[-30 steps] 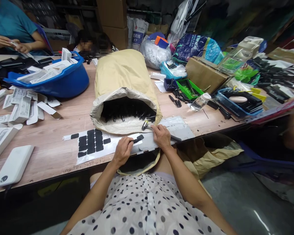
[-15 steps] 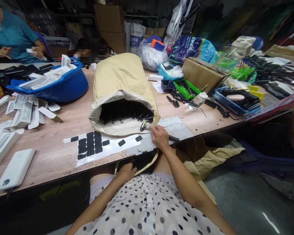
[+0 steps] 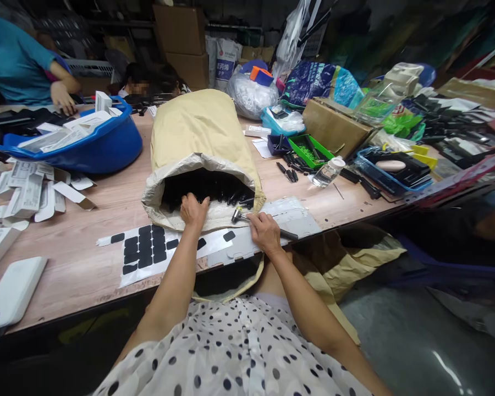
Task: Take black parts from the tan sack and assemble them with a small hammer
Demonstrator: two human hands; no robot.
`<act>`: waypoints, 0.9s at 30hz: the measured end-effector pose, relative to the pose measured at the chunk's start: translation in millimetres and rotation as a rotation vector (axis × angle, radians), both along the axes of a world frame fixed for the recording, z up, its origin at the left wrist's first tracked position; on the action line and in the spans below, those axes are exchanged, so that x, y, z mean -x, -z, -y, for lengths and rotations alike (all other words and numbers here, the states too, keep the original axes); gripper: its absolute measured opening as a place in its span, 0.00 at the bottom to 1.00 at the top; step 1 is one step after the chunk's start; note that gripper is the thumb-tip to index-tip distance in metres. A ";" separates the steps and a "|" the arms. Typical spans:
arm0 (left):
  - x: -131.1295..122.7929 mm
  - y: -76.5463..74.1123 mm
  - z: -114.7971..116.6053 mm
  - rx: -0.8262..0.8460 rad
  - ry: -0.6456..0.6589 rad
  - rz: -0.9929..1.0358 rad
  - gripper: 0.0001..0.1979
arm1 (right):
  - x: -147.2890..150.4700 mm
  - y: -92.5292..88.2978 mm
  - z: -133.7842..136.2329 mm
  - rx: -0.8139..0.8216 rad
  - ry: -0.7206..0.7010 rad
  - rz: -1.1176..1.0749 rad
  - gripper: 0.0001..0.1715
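Note:
A tan paper sack [image 3: 198, 132] lies on its side on the wooden table [image 3: 86, 264], its open mouth facing me and full of small black parts [image 3: 214, 190]. My left hand [image 3: 193, 209] reaches into the sack's mouth with its fingers curled among the parts; what they hold is hidden. My right hand [image 3: 264, 231] rests on a grey flat sheet [image 3: 297, 217] and grips a small hammer [image 3: 241, 215] with a metal head and dark handle. A white backing sheet with black rectangular pads [image 3: 148, 250] lies just left of my hands.
A blue tub [image 3: 86, 148] of white boxes stands at the back left, with flat white cartons [image 3: 28, 192] beside it. A white power bank [image 3: 12, 291] lies at the near left edge. Trays, a bottle [image 3: 328, 171] and bags crowd the right. A person in teal [image 3: 20, 63] works at the far left.
My left hand dropped from the pad sheet to my lap below the table edge, then came up and reached into the sack's mouth. My right hand stayed on the hammer.

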State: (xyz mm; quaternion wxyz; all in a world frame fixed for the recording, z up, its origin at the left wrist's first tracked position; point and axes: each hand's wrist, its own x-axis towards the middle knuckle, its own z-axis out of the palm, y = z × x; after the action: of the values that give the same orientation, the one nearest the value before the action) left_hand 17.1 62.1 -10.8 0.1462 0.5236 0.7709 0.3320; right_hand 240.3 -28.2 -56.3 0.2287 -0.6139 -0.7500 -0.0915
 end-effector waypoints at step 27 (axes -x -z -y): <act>22.4 29.4 104.7 -0.024 0.676 0.063 0.07 | 28.8 -21.2 37.7 0.054 -0.111 -0.358 0.20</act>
State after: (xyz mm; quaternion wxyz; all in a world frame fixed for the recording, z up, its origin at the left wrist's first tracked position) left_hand -5.3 -42.5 -40.1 0.2657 0.7405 0.5451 0.2898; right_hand 211.6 -65.9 -35.1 0.3466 -0.5838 -0.7323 0.0520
